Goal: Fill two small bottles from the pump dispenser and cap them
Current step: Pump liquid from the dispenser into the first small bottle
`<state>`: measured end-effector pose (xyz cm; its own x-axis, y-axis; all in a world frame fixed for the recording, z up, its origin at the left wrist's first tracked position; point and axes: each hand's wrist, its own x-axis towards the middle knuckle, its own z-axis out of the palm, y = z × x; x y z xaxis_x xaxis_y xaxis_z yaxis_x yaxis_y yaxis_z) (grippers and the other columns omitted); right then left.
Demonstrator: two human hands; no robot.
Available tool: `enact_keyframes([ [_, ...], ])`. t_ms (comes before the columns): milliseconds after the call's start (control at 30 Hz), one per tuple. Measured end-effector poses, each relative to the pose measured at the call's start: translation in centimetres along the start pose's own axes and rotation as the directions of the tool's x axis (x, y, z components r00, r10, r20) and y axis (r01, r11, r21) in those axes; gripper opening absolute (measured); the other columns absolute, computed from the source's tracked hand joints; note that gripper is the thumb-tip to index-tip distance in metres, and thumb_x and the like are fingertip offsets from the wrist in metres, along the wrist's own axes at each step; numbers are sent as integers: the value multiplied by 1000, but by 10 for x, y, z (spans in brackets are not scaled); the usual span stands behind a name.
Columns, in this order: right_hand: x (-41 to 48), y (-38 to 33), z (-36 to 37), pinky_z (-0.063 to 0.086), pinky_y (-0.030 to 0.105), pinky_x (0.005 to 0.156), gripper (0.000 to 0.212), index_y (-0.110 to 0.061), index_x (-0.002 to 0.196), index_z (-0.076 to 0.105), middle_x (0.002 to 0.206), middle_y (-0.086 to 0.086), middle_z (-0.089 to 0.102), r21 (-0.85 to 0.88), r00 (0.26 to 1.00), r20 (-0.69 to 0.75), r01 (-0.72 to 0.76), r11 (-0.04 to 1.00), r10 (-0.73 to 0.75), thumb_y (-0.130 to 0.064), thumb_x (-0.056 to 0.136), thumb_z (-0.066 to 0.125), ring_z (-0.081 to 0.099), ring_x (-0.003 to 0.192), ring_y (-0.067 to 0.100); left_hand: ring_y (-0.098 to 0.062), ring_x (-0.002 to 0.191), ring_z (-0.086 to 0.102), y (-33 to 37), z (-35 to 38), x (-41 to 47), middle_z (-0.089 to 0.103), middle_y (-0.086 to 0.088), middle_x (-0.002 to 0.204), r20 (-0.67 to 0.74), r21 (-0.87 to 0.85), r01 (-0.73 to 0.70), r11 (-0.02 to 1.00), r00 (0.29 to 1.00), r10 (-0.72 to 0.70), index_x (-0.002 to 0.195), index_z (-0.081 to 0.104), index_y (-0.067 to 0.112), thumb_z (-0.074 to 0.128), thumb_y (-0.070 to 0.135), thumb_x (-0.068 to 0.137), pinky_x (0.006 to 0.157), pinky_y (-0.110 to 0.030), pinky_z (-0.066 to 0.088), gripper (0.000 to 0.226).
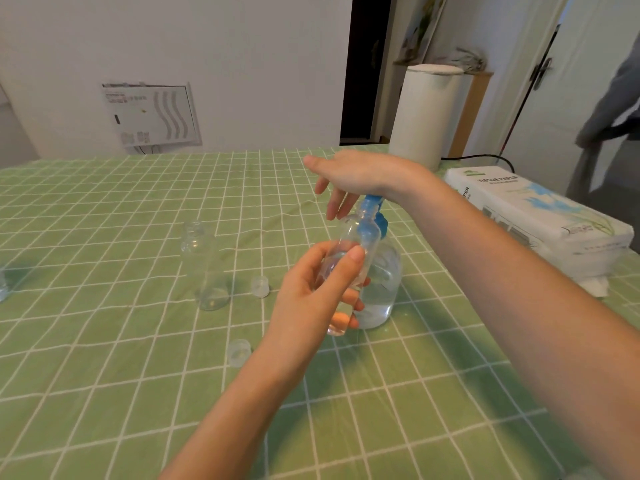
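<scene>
Left hand (311,289) grips bottle (349,244), thumb and fingers curled round it, mouth up at blue pump (372,206). Right hand (349,174) rests on pump, fingers loose, straight. From dispenser (384,282): second bottle (204,268) upright at 9 o'clock, near cap (259,286) between them, far cap (239,352) at 8.

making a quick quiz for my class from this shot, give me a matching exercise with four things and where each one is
Things:
1. blue pump head
2. tissue paper pack
3. small bottle by the spout
4. other small bottle

Places:
a. stands free on the tablecloth, uncapped
b. under the right hand
c. gripped by the left hand
d. lies at the far right edge

Pairs: 1-b, 2-d, 3-c, 4-a
</scene>
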<state>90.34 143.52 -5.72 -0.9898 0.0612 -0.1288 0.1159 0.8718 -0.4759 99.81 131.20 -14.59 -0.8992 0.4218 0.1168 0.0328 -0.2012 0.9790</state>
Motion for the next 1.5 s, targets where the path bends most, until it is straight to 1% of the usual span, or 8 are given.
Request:
enact_keyframes([
  [233, -3, 1, 4, 38, 37, 79, 63, -11, 115, 61, 90, 5, 72, -33, 999, 26, -21, 999, 22, -55, 98, 19, 64, 99, 23, -8, 54, 57, -2, 0, -1, 68, 7, 68, -4, 2, 11, 1000, 1000, -11, 102, 64, 20, 59, 47, 65, 44, -17, 44, 47],
  [433, -2, 5, 11, 36, 32, 65, 64, -9, 115, 61, 96, 8, 72, -19, 999, 25, -40, 999, 40, -55, 99, 19, 63, 101, 24, -6, 53, 56, -6, -1, -2, 66, 7, 67, -4, 3, 18, 1000, 1000, -18, 100, 65, 21, 60, 48, 65, 44, -18, 45, 45],
  [667, -1, 4, 7, 42, 35, 81, 58, -11, 115, 60, 89, 8, 73, -7, 1000, 3, 3, 1000, -3, -54, 98, 24, 66, 95, 23, -7, 54, 57, -3, -2, -2, 66, 6, 69, -1, 3, 14, 1000, 1000, -14, 98, 65, 22, 60, 50, 62, 44, -17, 45, 46],
  [867, 0, 1, 3, 41, 29, 69, 57, -11, 112, 60, 85, 7, 74, -3, 999, -29, 26, 1000, -26, -53, 98, 25, 69, 91, 23, -8, 54, 57, -1, -1, 0, 67, 8, 67, -5, 0, 7, 1000, 1000, -7, 99, 65, 21, 59, 47, 65, 44, -17, 45, 44],
  [1000, 1, 4, 6, 42, 34, 78, 60, -11, 111, 62, 84, 6, 74, 6, 1000, -3, 5, 1000, -5, -55, 98, 23, 68, 92, 22, -9, 55, 57, -2, 0, -1, 67, 7, 68, -6, 3, 12, 1000, 1000, -11, 100, 64, 21, 59, 48, 64, 44, -18, 45, 45],
  [1233, 1, 7, 11, 41, 35, 77, 60, -11, 113, 60, 85, 6, 73, 10, 1000, 10, -13, 1000, 13, -55, 98, 23, 67, 95, 23, -6, 55, 57, -5, -2, -3, 67, 7, 69, 3, 24, 19, 1000, 1000, -19, 102, 65, 22, 59, 48, 66, 46, -18, 46, 45],
  [1400, 0, 4, 3, 38, 24, 64, 57, -10, 115, 59, 84, 8, 74, 16, 999, -38, 32, 999, -32, -53, 98, 26, 69, 92, 24, -8, 55, 56, -1, 0, 0, 67, 8, 68, 2, 7, 2, 1000, 1000, -2, 100, 65, 22, 59, 48, 64, 44, -18, 45, 45],
  [1500, 0, 1, -1, 42, 29, 70, 57, -10, 115, 59, 85, 8, 73, -7, 998, -45, 47, 999, -48, -53, 98, 26, 68, 92, 23, -7, 54, 56, 1, 1, 1, 66, 9, 66, 3, -4, -7, 1000, 1000, 7, 100, 65, 21, 58, 47, 64, 44, -16, 45, 44],
])
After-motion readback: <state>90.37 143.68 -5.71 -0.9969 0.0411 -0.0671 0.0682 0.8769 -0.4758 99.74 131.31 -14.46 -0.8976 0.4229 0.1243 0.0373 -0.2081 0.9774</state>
